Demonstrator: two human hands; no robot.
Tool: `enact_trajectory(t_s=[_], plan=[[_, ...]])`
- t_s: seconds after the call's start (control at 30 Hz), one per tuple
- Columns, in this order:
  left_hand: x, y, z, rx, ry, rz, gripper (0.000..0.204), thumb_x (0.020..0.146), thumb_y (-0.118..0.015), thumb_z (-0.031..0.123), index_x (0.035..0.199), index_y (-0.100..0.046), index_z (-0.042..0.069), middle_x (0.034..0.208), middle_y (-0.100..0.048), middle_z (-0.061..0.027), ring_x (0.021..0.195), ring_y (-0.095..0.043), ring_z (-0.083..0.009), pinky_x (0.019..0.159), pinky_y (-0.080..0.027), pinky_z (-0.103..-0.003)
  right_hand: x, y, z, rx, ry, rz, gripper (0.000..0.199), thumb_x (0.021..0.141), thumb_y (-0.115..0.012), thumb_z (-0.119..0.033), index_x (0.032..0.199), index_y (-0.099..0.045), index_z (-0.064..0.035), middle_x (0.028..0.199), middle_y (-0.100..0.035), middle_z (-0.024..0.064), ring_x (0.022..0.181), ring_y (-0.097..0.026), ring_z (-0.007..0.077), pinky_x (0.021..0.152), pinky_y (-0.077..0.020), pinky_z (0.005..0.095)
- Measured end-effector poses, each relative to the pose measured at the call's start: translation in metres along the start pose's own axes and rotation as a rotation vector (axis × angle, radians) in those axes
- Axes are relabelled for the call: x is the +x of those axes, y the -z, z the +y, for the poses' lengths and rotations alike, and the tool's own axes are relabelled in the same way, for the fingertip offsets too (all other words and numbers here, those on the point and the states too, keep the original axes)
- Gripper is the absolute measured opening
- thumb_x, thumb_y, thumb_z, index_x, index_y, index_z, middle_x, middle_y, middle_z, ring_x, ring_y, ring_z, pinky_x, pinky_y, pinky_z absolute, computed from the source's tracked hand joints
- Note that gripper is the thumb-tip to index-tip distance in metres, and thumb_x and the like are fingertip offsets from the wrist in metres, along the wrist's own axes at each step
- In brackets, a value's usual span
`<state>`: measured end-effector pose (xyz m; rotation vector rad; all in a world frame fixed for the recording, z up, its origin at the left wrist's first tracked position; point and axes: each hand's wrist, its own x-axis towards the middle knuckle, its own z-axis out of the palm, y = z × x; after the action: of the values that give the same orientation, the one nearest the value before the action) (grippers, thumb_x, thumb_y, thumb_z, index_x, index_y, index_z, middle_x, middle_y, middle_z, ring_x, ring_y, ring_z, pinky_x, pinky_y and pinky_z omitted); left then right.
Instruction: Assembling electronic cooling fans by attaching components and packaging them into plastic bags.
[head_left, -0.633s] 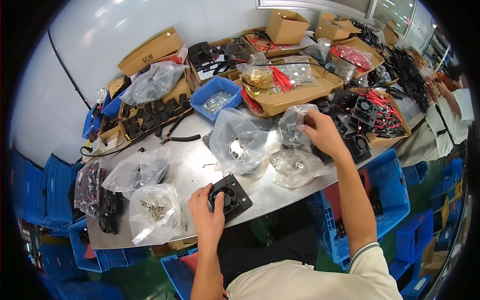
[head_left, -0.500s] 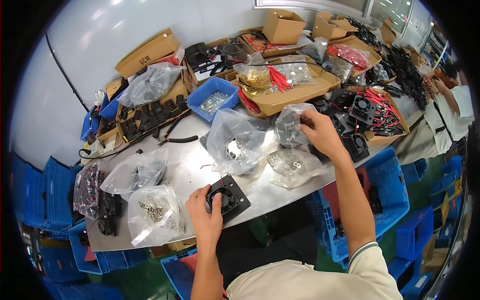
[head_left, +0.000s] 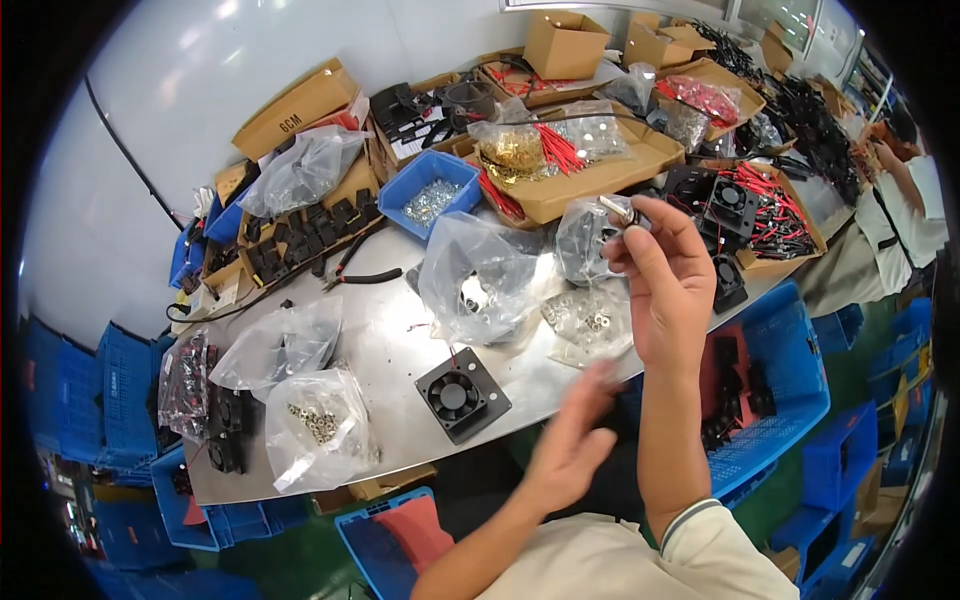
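Observation:
My right hand (head_left: pixel 668 275) is raised over the right part of the metal table. Its thumb and fingertips pinch a small shiny metal pin-like part (head_left: pixel 617 208); its exact kind is too small to make out. Below it, off the table's front edge, my left hand (head_left: pixel 572 445) is smeared by motion, thumb apart from the fingers and holding nothing. A black cooling fan on a square plate (head_left: pixel 462 396) lies alone near that edge. Behind the right hand are a clear bag with dark parts (head_left: pixel 582 240) and a bag of metal washers (head_left: pixel 585 325).
More plastic bags (head_left: pixel 478 280) and a bag of small nuts (head_left: pixel 318 425) lie on the table. Pliers (head_left: pixel 365 276) rest beside a blue bin of screws (head_left: pixel 428 165). Cartons of red wires (head_left: pixel 775 215) and blue crates (head_left: pixel 775 400) stand at the right, with another person beyond.
My left hand has let go of the fan and moved right. The right hand has come up from the clear bag, turned palm inward, now with a small metal part.

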<state>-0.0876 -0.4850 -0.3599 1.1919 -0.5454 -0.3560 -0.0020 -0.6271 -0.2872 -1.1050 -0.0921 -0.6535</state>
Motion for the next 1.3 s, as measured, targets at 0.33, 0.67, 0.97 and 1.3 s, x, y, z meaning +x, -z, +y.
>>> enact_trajectory(t_s=[0.33, 0.67, 0.97, 1.3], plan=[[-0.058, -0.079, -0.089, -1.348, 1.12, -0.275, 0.072, 0.094, -0.022, 0.066, 0.147, -0.027, 0.019, 0.147, -0.039, -0.0068, 0.131, -0.043, -0.0247, 0.099, -0.043, -0.045, 0.042, -0.013, -0.022, 0.141, 0.066, 0.007, 0.028, 0.088, -0.06, 0.002, 0.115, -0.056, 0.0016, 0.105, -0.063, 0.0114, 0.093, -0.064, 0.0173, 0.08, -0.0526, 0.0246], [-0.06, -0.03, -0.025, -0.466, 0.895, -0.429, 0.056, 0.096, -0.055, 0.035, 0.142, -0.035, 0.008, 0.118, -0.058, -0.0079, 0.101, -0.061, -0.0175, 0.083, -0.051, -0.028, 0.008, -0.016, -0.014, -0.025, -0.143, -0.2, 0.026, 0.086, -0.058, 0.003, 0.112, -0.055, 0.0003, 0.109, -0.064, 0.0154, 0.101, -0.063, 0.0214, 0.089, -0.0498, 0.0317], [-0.007, 0.064, 0.033, -0.097, 0.08, 0.51, 0.037, 0.091, -0.057, 0.002, 0.127, -0.049, 0.003, 0.121, -0.056, -0.0096, 0.109, -0.056, -0.0183, 0.089, -0.047, -0.03, -0.091, -0.006, 0.035, 0.038, -0.434, -0.367, 0.027, 0.086, -0.058, 0.008, 0.113, -0.054, 0.0019, 0.11, -0.062, 0.0122, 0.104, -0.059, 0.0171, 0.089, -0.0479, 0.0291], [-0.012, 0.079, 0.037, 0.117, -0.025, 0.459, 0.018, 0.083, -0.063, -0.009, 0.099, -0.066, -0.002, 0.107, -0.058, -0.0075, 0.093, -0.059, -0.0132, 0.078, -0.048, -0.023, -0.107, -0.008, 0.035, -0.142, -0.352, -0.472, 0.027, 0.084, -0.058, 0.011, 0.11, -0.058, 0.0041, 0.108, -0.052, 0.0109, 0.1, -0.058, 0.0157, 0.084, -0.0515, 0.0272]])
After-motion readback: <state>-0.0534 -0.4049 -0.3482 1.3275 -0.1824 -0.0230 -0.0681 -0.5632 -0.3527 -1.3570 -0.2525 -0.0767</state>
